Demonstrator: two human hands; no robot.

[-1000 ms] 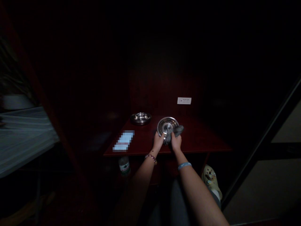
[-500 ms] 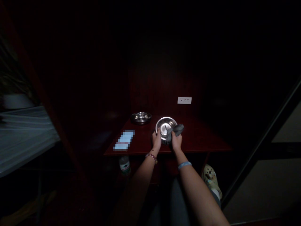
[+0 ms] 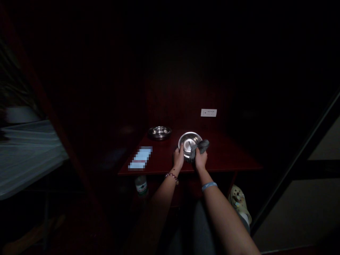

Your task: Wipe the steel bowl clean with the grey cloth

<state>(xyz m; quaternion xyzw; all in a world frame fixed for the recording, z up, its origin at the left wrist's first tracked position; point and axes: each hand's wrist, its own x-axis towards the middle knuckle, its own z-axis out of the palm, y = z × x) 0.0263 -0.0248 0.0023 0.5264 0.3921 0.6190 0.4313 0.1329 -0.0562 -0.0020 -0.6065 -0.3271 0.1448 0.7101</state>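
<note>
the steel dish [image 3: 189, 143] is tipped up over the near part of the dark red counter [image 3: 228, 156], with its hollow turned toward the person. that lets the grey cloth [image 3: 203, 145] lie against its right rim and inside. the left hand [image 3: 178, 159] curls around the dish's lower left edge and seems to brace it. the right hand [image 3: 200, 160] is closed on the bunched cloth, pressing it to the dish. a second dish [image 3: 159, 132] sits apart at the counter's back left, and a bottle [image 3: 140, 185] stands below.

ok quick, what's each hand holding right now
left hand: shut on the rim of the steel bowl
right hand: shut on the grey cloth, against that bowl
</note>
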